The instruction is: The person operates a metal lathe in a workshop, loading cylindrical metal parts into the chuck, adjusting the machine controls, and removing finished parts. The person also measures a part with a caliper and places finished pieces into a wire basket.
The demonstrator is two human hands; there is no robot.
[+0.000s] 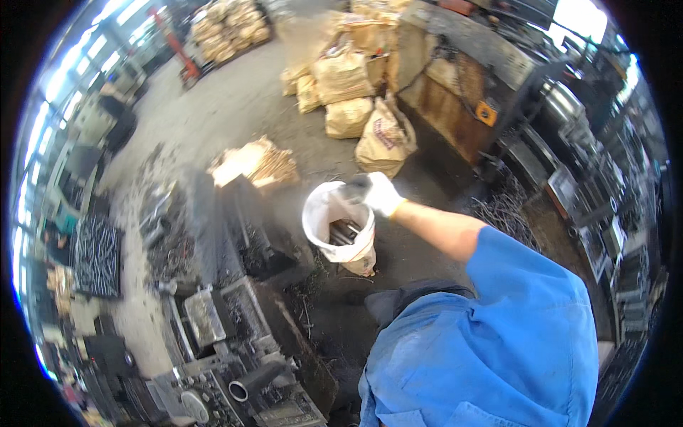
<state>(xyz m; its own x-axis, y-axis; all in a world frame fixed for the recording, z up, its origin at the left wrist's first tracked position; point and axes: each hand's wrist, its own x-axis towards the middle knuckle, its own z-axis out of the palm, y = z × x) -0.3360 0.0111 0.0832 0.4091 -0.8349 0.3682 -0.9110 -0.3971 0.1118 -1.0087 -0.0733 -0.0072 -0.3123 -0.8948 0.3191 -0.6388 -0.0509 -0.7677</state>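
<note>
My right hand point(384, 194), in a white work glove with a dark, smeared finger end, reaches over the right rim of an open white woven sack point(361, 252). Motion blur hides whether the fingers grip anything. Inside the sack lie several short grey metal pieces point(344, 232), like bars or tubes. My bare right forearm comes out of a blue short sleeve. My left hand does not show.
Left of the sack stands a dark, grimy machine point(245, 313) with a tube end point(240, 390). Filled sacks point(384, 139) are piled beyond. Metal shavings point(506, 211) lie on the right beside a lathe-like machine point(569, 114). A bin of metal rods point(97, 255) stands far left.
</note>
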